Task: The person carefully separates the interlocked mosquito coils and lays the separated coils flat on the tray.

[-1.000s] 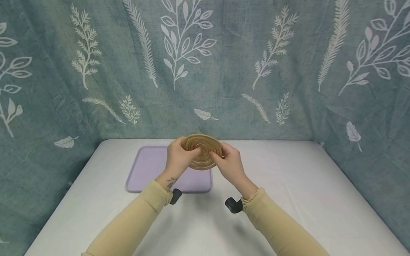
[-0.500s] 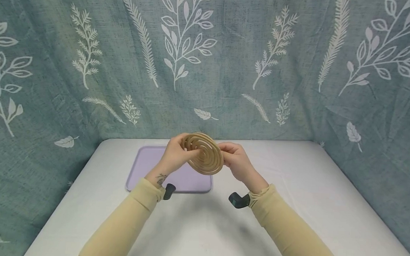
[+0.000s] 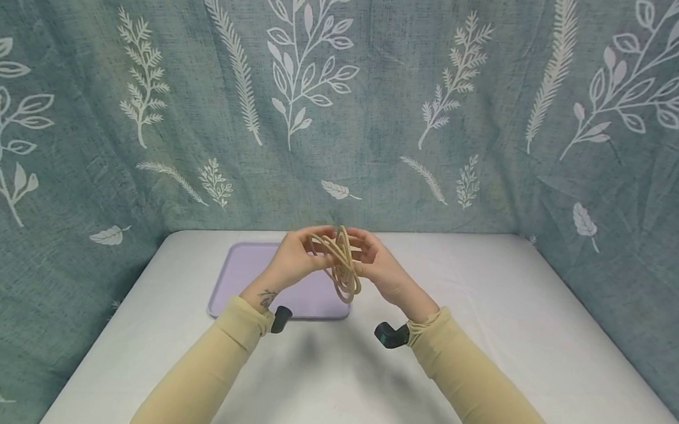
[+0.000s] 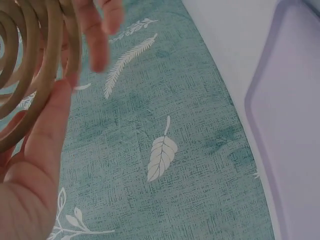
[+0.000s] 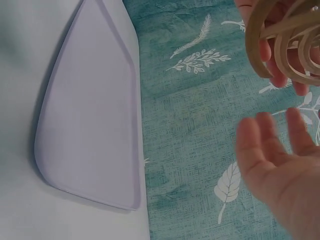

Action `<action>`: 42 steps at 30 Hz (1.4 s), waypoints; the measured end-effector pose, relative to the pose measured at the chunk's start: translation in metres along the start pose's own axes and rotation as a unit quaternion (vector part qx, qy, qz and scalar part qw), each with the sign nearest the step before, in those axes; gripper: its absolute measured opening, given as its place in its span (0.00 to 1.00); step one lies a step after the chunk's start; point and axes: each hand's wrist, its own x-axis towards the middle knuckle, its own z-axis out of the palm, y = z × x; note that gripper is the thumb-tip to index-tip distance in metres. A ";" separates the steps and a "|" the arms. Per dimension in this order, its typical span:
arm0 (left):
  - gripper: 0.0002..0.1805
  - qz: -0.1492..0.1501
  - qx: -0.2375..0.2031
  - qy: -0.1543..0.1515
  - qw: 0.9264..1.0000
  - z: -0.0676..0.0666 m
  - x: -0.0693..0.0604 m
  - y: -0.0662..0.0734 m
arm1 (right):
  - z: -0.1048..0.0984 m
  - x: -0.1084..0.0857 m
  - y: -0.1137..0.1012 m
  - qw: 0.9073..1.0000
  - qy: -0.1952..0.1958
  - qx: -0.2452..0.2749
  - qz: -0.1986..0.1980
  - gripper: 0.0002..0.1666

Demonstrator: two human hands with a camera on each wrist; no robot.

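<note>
A tan wooden piece of nested rings [image 3: 344, 273], perhaps a collapsible trivet or basket, is held in the air above the table. Its rings are fanned apart at different angles, seen nearly edge-on in the head view. My left hand [image 3: 299, 258] grips it from the left, the thumb along a ring in the left wrist view. My right hand [image 3: 388, 275] is close by on the right; in the right wrist view its fingers are spread and relaxed, apart from the rings. Part of the left fingers is hidden behind the wood.
A lilac tray [image 3: 243, 284] lies on the white table [image 3: 455, 320], behind and left of the hands. A green leaf-patterned cloth [image 3: 379, 111] hangs behind the table and at both sides. Dark wrist cameras show at both sleeves.
At first both hands held the rings flat and facing the camera. The piece has since turned edge-on and its rings have fanned apart. My right hand has let go of its edge.
</note>
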 end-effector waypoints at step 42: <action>0.04 -0.001 -0.177 -0.037 0.983 -0.005 0.002 -0.014 | -0.003 -0.002 0.017 0.986 -0.008 0.166 0.012 0.09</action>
